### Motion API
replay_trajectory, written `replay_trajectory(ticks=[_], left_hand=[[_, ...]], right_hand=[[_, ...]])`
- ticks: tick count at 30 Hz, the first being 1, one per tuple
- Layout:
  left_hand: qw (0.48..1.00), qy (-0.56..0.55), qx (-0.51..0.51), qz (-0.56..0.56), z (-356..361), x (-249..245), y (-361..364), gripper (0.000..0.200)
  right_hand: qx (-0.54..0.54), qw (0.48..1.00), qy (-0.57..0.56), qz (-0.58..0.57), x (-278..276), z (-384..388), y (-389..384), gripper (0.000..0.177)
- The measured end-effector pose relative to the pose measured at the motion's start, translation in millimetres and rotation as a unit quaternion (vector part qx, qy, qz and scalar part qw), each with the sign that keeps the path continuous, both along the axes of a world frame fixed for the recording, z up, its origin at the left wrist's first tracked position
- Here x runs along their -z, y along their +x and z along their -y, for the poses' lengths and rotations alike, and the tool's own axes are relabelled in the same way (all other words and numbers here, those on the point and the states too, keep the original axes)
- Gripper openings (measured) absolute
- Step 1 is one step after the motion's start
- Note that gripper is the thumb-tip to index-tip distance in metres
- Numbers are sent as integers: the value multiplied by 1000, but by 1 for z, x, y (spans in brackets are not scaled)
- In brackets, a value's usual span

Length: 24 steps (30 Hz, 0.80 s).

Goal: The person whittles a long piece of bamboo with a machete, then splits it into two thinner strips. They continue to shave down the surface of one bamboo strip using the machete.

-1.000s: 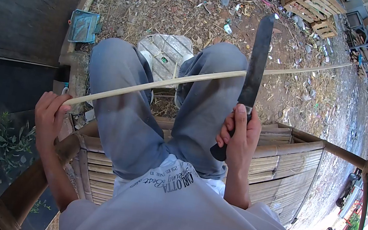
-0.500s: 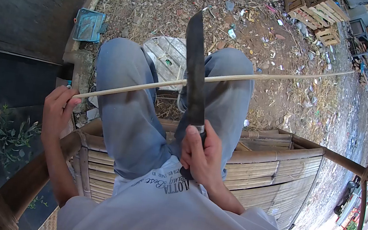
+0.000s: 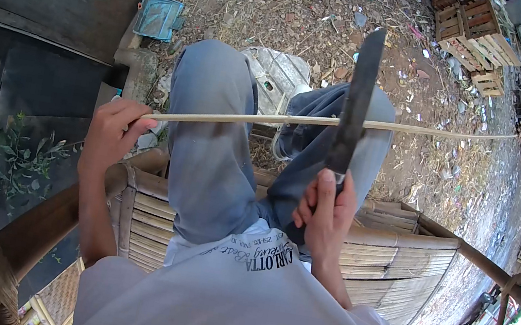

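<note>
A long thin pale strip [image 3: 240,118] lies across both knees, its far end reaching out to the right. My left hand [image 3: 115,131] pinches its left end. Wrapped round the dark handle of a large knife [image 3: 358,96], my right hand [image 3: 328,208] is above my right thigh. The broad dark blade points away from me and crosses the strip near my right knee. Where the blade overlaps the strip, I cannot tell whether they touch.
I sit on a bamboo seat [image 3: 395,264]. A blue plastic crate [image 3: 159,16] stands ahead on the left, wooden crates [image 3: 478,34] at the upper right. Between my feet is a pale slatted board [image 3: 275,72]; leafy twigs [image 3: 21,171] are at left. Litter covers the ground.
The knife and my right hand have moved right along the strip, and the blade is more upright. My right knee has shifted, and the whole view has turned a little.
</note>
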<state>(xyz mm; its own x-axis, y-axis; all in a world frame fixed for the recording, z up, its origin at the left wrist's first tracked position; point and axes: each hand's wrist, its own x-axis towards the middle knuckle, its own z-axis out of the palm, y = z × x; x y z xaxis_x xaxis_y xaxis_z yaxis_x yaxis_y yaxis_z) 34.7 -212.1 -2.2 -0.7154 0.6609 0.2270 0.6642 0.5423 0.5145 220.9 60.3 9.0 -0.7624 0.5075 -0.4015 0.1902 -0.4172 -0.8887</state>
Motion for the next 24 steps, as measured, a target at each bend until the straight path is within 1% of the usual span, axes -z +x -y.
replay_trajectory(ticks=[1,2,3,4,6,7,8,10,11,12,13,14,16,17,18,20,21,23,24], left_hand=[[1000,-2,-3,1,-4,-2,3,22],[999,-7,-14,52,-9,-7,6,22],[994,-12,-24,101,-10,-11,7,22],[994,-15,-29,100,-7,-12,6,22],[989,19,-34,144,0,-12,11,23],[988,20,-46,145,2,-11,13,23],[987,30,-48,149,2,-10,13,22],[986,40,-55,152,2,-7,13,22],[985,63,-56,149,2,-1,14,22],[984,85,-56,146,2,0,15,22],[984,83,-60,145,2,-1,17,22],[988,69,-53,130,1,-4,19,21],[990,59,-46,117,1,-3,23,20],[992,67,-34,101,1,0,23,20],[994,74,-24,82,0,1,24,20],[993,82,-26,87,-9,-2,26,20],[992,85,-20,92,-11,-5,26,20],[993,79,-17,83,-8,-8,26,20],[993,80,-12,80,-6,-8,27,20]], right_hand=[[-81,996,11,25,0,20,1,18],[-154,986,65,16,14,32,8,17],[-131,989,65,15,12,30,6,18],[-110,992,65,16,9,23,4,19],[35,999,11,-7,2,-8,-1,22],[63,998,29,6,2,-20,-2,25],[61,997,40,8,1,-19,-3,24],[-9,1000,23,9,-3,14,-3,24],[-15,1000,21,8,-4,21,-1,24],[-50,999,16,14,-5,28,0,24],[-83,996,11,21,-5,32,1,23],[-85,996,8,22,-3,26,0,23],[31,999,9,-1,3,-1,2,20],[51,999,2,-4,3,-5,1,19],[46,999,5,-7,1,9,0,19],[-140,989,37,29,-3,52,4,18],[-143,989,33,25,-2,54,5,18],[-181,982,42,23,0,57,5,17],[-183,982,40,23,1,46,4,17]])
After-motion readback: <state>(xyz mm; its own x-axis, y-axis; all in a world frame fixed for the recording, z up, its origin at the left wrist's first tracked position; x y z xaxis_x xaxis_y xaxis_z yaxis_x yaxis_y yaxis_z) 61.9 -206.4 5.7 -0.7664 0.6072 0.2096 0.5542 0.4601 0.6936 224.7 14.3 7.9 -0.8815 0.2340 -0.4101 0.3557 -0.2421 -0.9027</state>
